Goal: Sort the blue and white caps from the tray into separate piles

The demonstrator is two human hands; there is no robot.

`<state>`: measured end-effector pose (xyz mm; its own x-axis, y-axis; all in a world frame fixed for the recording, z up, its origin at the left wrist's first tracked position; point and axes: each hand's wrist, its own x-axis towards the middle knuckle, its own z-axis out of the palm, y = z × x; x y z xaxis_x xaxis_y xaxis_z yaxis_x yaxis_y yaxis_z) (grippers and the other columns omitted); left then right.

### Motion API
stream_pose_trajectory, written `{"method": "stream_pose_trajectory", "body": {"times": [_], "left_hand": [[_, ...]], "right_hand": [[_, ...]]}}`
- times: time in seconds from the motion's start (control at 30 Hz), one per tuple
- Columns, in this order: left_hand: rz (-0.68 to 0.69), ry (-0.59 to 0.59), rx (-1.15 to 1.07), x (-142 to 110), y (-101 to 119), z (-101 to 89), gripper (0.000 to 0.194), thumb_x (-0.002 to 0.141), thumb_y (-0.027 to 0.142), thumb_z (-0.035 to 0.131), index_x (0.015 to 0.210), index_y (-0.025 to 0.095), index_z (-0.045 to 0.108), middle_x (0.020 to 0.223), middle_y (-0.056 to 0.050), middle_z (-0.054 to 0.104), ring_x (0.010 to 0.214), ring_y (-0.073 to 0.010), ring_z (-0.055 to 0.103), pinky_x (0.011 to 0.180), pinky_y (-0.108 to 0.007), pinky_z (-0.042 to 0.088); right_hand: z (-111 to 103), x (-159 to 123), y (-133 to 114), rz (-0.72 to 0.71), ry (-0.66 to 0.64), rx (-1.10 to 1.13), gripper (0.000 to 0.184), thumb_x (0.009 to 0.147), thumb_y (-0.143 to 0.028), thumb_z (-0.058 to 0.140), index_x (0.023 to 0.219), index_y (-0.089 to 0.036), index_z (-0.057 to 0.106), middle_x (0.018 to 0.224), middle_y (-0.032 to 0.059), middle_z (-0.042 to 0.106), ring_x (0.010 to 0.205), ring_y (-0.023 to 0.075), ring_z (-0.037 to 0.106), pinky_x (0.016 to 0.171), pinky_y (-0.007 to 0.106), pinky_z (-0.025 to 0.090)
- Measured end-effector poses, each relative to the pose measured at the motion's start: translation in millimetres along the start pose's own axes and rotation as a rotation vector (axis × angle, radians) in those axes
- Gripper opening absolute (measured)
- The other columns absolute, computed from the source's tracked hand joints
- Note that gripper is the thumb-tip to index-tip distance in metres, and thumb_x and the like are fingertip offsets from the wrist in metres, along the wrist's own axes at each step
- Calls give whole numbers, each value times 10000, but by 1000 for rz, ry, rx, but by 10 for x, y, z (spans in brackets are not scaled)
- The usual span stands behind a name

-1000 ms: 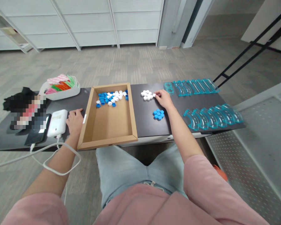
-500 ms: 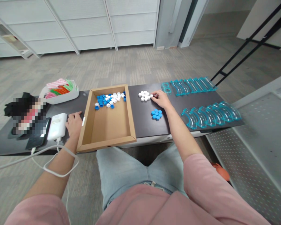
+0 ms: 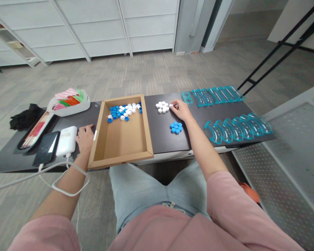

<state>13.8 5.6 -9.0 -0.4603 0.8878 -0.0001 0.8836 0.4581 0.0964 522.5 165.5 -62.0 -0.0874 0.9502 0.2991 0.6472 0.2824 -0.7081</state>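
My right hand (image 3: 181, 109) is closed, its fingertips pinching a white hexagonal piece (image 3: 171, 105) at the right edge of a cluster of white hexagonal pieces (image 3: 162, 106) on the dark table. Nearer to me, below that hand, several blue hexagonal pieces (image 3: 176, 127) sit packed together in a flower-like group. My left hand (image 3: 84, 138) rests on the table, fingers loosely spread and holding nothing, between the cardboard box (image 3: 149, 139) and a white power bank. Loose blue and white hexagonal pieces (image 3: 122, 112) lie at the far end inside the box.
Teal-edged clear curved track pieces stand in a far row (image 3: 216, 96) and a near row (image 3: 238, 129) at right. On the left are a white basket (image 3: 73, 108), a black tray (image 3: 34, 136), a phone (image 3: 45, 148), the power bank (image 3: 66, 141) and a white cable (image 3: 75, 167).
The view has shifted slightly. My right fingertips remain at the right edge of the white cluster, with the piece in them turned a little. My left hand stays beside the box.
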Motion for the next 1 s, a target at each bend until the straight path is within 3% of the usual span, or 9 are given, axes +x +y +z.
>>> {"method": "stream_pose_trajectory", "body": {"times": [0.33, 0.47, 0.6, 0.73, 0.87, 1.0], "left_hand": [[5, -4, -5, -24, 25, -25, 604, 1258, 282, 322, 1777, 88, 562, 1734, -329, 546, 1633, -440, 584, 1346, -613, 474], [4, -6, -11, -33, 30, -30, 608, 1249, 256, 318, 1774, 76, 565, 1739, -335, 545, 1635, -444, 580, 1349, -617, 471], [8, -2, -26, -37, 33, -34, 605, 1249, 260, 321, 1770, 81, 570, 1736, -345, 550, 1620, -452, 586, 1335, -630, 475], [17, 11, -36, -40, 32, -25, 602, 1241, 257, 327, 1758, 83, 581, 1727, -350, 552, 1596, -457, 593, 1318, -624, 474], [21, 25, -37, -43, 29, -11, 586, 1233, 250, 345, 1739, 90, 594, 1710, -352, 566, 1574, -456, 596, 1290, -619, 487], [28, 31, -36, -54, 30, -11, 573, 1247, 251, 350, 1727, 79, 610, 1709, -351, 574, 1575, -454, 612, 1297, -617, 492]], "right_hand": [[-14, -18, 8, -17, -27, 28, 166, 955, -247, 775, 1120, -257, 753, 1187, 88, 820, 740, 208, 598, 895, 416, 591], [-16, -13, -8, -46, -53, -25, 156, 959, -239, 740, 1114, -249, 740, 1180, 97, 798, 788, 230, 623, 956, 437, 594], [-20, -35, -19, -47, -56, -64, 278, 924, -212, 697, 1200, -230, 728, 1315, 135, 764, 851, 248, 667, 1039, 477, 611], [-37, -72, -55, -84, -74, -99, 539, 948, -428, 833, 1430, -219, 713, 1501, 194, 708, 1163, 363, 733, 1201, 580, 597], [-18, 2, -145, -159, -158, -219, 987, 889, -665, 980, 1694, -202, 647, 1685, 254, 628, 1588, 528, 580, 1389, 703, 449], [67, 181, -242, -177, -322, -314, 1040, 942, -678, 941, 1804, -216, 587, 1781, 261, 599, 1672, 559, 512, 1400, 744, 401]]}}
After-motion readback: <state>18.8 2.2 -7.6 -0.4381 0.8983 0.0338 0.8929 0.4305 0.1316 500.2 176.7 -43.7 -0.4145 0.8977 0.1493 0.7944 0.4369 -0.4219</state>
